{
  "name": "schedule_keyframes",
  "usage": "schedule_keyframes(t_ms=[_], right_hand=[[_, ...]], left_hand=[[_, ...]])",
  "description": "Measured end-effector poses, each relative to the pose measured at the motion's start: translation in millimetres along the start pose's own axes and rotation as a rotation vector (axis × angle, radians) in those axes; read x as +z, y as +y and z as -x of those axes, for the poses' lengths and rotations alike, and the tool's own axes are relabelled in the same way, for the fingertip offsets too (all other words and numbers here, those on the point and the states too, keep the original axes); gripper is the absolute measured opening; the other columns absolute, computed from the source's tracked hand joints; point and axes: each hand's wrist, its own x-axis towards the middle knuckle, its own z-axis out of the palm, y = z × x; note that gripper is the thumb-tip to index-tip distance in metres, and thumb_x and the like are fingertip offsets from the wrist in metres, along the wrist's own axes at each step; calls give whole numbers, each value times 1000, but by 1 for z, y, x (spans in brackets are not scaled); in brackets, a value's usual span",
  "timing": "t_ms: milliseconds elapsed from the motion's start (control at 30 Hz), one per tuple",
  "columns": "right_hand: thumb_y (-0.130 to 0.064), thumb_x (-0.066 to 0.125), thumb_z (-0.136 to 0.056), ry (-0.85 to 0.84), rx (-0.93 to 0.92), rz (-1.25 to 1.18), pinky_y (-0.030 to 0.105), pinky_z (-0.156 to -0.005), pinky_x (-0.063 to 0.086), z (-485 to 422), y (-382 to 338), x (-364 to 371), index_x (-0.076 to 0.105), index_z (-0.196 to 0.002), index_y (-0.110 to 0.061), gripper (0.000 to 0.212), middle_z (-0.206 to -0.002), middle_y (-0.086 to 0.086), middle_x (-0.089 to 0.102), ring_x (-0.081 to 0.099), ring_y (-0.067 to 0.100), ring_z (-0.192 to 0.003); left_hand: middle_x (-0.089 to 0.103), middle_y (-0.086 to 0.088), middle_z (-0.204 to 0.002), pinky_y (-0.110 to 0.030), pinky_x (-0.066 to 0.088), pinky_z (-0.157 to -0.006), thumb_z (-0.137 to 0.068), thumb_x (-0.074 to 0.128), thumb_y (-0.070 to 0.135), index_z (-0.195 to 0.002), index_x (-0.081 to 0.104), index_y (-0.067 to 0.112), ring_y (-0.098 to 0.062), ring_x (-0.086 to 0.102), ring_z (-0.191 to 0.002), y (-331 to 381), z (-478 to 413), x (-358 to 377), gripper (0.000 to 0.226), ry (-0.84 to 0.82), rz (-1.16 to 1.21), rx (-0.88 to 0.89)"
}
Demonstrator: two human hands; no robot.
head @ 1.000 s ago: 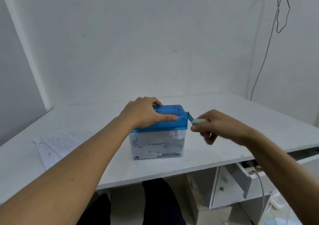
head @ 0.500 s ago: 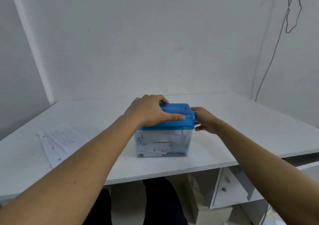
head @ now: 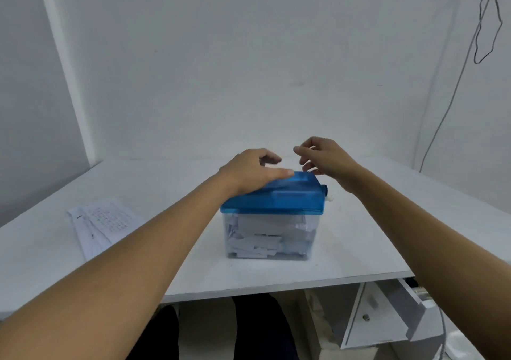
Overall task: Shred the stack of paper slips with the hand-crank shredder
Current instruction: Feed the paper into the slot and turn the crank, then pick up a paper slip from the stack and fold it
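The hand-crank shredder has a blue lid on a clear bin holding white paper pieces; it stands mid-desk. Its small white crank knob pokes out at the lid's right end, with no hand on it. My left hand rests on the lid's far left part, thumb lying straight along the top, fingers bent and blurred above the back edge. My right hand hovers above the lid's far right corner, fingers loosely curled and holding nothing. The stack of paper slips lies on the desk at the left.
The white desk meets white walls behind and on both sides. A thin cable hangs down the right wall. Under the desk at the right stands a white cabinet with an open drawer. My dark-clothed legs show below the desk edge.
My right hand has left the crank at the lid's right end and risen above the lid's far right corner. My left hand has loosened its hold on the lid.
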Motion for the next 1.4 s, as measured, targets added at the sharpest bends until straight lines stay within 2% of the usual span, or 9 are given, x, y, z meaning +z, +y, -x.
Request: schedule_keyframes(t_ms=[67, 167, 500, 667, 767, 900, 1067, 1233, 1400], right_hand=[[-39, 62, -97, -52, -41, 80, 30, -79, 58, -2, -17, 6, 63, -103, -16, 24, -95, 3, 71, 68, 16, -85], [-35, 61, -98, -182, -66, 200, 30, -82, 57, -2, -42, 16, 64, -106, -15, 22, -96, 2, 72, 70, 16, -87], [-32, 65, -94, -284, -235, 310, 25, -69, 48, 3, -113, 102, 64, -98, -17, 16, -89, -2, 71, 68, 13, -83], [-35, 62, -93, -279, -380, 345, 23, -64, 43, 29, -145, 165, 64, -101, -21, 16, -97, -7, 64, 59, 10, -87], [-33, 62, -93, -361, -377, 345, 24, -61, 42, 39, -148, 205, 65, -102, -17, 19, -96, -6, 64, 59, 14, -90], [-36, 63, -94, -466, -236, 394, 39, -88, 51, 36, -131, 263, 63, -119, -1, 43, -120, 14, 65, 60, 27, -111], [-65, 60, -87, -487, -117, 467, 48, -112, 35, 31, -99, 326, 31, -151, -15, 86, -151, 11, 37, 33, 32, -140], [-76, 41, -89, -467, -250, 538, 48, -117, 20, 45, -70, 344, 35, -154, -26, 82, -159, 2, 33, 28, 27, -146], [-67, 45, -92, -461, -244, 518, 44, -114, 34, 40, -65, 345, 38, -153, -19, 78, -151, 5, 42, 37, 27, -139]], left_hand=[[67, 10, -121, -23, 45, -103, -90, 73, 37, -123, 68, 21, -8, 60, -117, 1, 1, -11, 36, 110, 212, 33], [70, 9, -115, -23, 46, -100, -95, 68, 26, -115, 71, 23, -6, 63, -109, -11, 9, -33, 20, 258, 258, 50], [73, 12, -109, -20, 43, -86, -93, 70, 28, -101, 74, 34, -6, 64, -107, -120, 69, -116, 10, 422, 181, -210], [73, 12, -108, -27, 46, -92, -94, 69, 22, -97, 73, 33, -8, 65, -106, -176, 112, -137, 13, 507, 183, -342], [69, 8, -117, -26, 43, -88, -95, 67, 21, -110, 70, 26, -14, 62, -109, -210, 133, -130, 16, 556, 57, -441], [51, -3, -145, -46, 39, -106, -99, 60, 31, -140, 49, 19, -27, 47, -131, -245, 155, -105, 45, 585, -197, -563], [44, -2, -153, -50, 28, -112, -101, 49, 35, -147, 41, 21, -26, 35, -141, -248, 157, -95, 49, 471, -448, -557], [49, 5, -150, -44, 26, -112, -103, 42, 35, -145, 46, 28, -18, 38, -140, -252, 158, -95, 43, 394, -524, -549], [49, 7, -150, -43, 26, -112, -104, 42, 40, -145, 46, 30, -18, 38, -139, -251, 158, -94, 43, 399, -532, -548]])
